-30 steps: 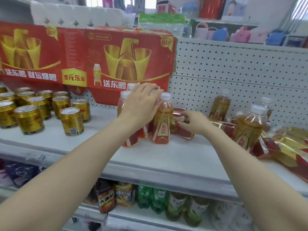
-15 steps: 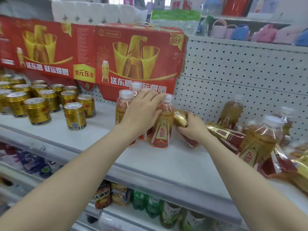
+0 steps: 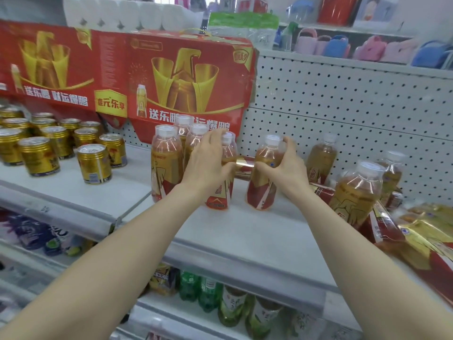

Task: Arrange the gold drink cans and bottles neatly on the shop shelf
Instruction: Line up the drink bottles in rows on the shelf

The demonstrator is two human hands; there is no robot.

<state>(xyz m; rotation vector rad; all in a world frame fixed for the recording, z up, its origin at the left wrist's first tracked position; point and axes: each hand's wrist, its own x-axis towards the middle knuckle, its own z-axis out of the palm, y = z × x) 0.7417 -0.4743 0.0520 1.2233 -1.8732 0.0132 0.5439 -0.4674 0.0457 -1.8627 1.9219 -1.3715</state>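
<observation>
On the grey shop shelf, just right of the standing group of bottles, the right hand curls round a single bottle. Its thumb lies across the front at the shoulder and its fingers reach behind near the white cap, holding the bottle upright with its base on the board. The left hand wraps the front bottle of the group in much the same way, seemingly to steady the row so nothing tips while the single one is brought alongside. A narrow gap separates the two. Behind that gap a lying bottle rests on its side near the pegboard. The gold cans stand bunched at the left, apart from the bottles, under the red cardboard banner. To the right, loose bottles stand or lie in a jumble, so I judge the sorting well short of done. Those on their sides will likely need setting upright before they can join the row.
</observation>
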